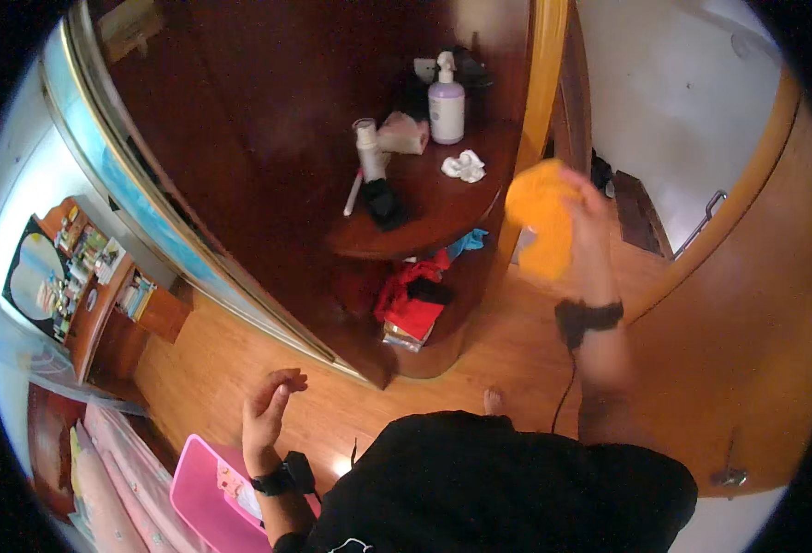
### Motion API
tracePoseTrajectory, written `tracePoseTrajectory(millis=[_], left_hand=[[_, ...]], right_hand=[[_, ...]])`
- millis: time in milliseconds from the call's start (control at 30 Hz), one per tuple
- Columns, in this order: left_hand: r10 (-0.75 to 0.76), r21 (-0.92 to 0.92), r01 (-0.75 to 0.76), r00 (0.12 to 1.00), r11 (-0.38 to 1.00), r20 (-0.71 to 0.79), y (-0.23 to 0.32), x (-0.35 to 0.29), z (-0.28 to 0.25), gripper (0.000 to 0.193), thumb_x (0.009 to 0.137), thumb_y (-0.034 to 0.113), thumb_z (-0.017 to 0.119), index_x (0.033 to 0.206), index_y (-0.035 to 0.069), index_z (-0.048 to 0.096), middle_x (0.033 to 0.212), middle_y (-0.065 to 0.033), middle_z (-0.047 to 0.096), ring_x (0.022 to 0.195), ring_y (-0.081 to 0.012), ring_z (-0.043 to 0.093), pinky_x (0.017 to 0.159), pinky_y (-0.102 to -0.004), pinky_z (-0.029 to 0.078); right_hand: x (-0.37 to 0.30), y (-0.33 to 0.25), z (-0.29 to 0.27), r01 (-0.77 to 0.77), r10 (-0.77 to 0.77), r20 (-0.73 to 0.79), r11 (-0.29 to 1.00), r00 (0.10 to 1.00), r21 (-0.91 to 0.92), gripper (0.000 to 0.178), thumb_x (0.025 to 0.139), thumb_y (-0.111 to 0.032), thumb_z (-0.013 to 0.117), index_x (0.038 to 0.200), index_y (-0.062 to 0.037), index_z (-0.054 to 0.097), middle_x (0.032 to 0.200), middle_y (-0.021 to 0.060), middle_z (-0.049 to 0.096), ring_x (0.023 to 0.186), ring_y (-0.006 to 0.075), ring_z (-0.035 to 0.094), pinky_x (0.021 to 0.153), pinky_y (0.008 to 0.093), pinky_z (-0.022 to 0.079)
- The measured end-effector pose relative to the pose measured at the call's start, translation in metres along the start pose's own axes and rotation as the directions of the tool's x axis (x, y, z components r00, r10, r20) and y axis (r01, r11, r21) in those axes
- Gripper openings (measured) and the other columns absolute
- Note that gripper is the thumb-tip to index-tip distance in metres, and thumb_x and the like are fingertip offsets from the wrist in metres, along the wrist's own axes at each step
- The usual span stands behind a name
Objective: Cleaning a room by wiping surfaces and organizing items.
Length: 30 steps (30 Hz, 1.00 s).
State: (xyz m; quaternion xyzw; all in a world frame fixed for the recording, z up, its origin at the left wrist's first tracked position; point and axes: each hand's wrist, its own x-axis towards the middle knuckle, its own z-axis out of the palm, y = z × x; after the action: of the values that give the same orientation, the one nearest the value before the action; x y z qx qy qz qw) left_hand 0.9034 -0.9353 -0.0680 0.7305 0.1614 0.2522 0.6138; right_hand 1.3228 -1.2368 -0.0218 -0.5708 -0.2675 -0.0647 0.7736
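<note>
In the head view, the right hand (592,205) grasps an orange-yellow cloth (537,205), while the left hand (264,413), loosely curled and free, is near a pink bin (194,484). Left of the cloth, a bottle (447,112) and crumpled tissue (464,166) sit on the shelf (424,217). The cloth, seemingly bunched though blurred, partly covers a wooden post (548,64).

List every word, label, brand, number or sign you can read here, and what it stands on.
No text can be read.
Spray bottle: label marks too small.
White bottle: nothing legible.
Orange cloth in the right hand: blurred, nothing legible.
Small items on the far desk: too small.
</note>
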Motion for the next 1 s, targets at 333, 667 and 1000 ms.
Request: tracePoseTrajectory(millis=[333, 667, 1000], left_hand=[[0.266, 0.257, -0.391, 0.872, 0.884, 0.411, 0.061, 0.135, 0.198, 0.023, 0.087, 0.009, 0.058, 0.107, -0.001, 0.062, 0.095, -0.0142, 0.063, 0.089, -0.0264, 0.062, 0.076, -0.0328, 0.048], [0.226, 0.085, -0.238, 0.965, 0.967, 0.130, 0.094, 0.232, 0.282, 0.048, 0.088, 0.014, 0.061, 0.131, 0.002, 0.046, 0.127, -0.0106, 0.052, 0.116, -0.0210, 0.050, 0.099, -0.0347, 0.040], [0.255, 0.725, 0.018, 0.930, 0.689, -0.265, 0.070, 0.484, 0.307, 0.103, 0.057, 0.048, 0.082, 0.136, -0.001, 0.036, 0.126, -0.0235, 0.048, 0.115, -0.0365, 0.049, 0.095, -0.0430, 0.041]], right_hand=[[0.246, 0.147, -0.005, 0.214, 0.129, 0.442, 0.733, 0.888, -0.645, 0.047, 0.093, -0.037, 0.051, 0.128, -0.0064, 0.047, 0.126, 0.0163, 0.054, 0.117, 0.0304, 0.051, 0.096, 0.0373, 0.041], [0.174, 0.146, 0.006, 0.682, -0.194, 0.679, 0.435, 0.708, -0.588, 0.040, 0.087, -0.033, 0.056, 0.116, -0.0052, 0.058, 0.126, 0.0120, 0.055, 0.113, 0.0313, 0.052, 0.092, 0.0468, 0.038], [0.197, 0.162, 0.027, 0.595, -0.040, 0.640, 0.416, 0.767, -0.687, 0.038, 0.084, -0.028, 0.058, 0.117, -0.0102, 0.058, 0.118, 0.0101, 0.059, 0.109, 0.0286, 0.053, 0.088, 0.0479, 0.040]])
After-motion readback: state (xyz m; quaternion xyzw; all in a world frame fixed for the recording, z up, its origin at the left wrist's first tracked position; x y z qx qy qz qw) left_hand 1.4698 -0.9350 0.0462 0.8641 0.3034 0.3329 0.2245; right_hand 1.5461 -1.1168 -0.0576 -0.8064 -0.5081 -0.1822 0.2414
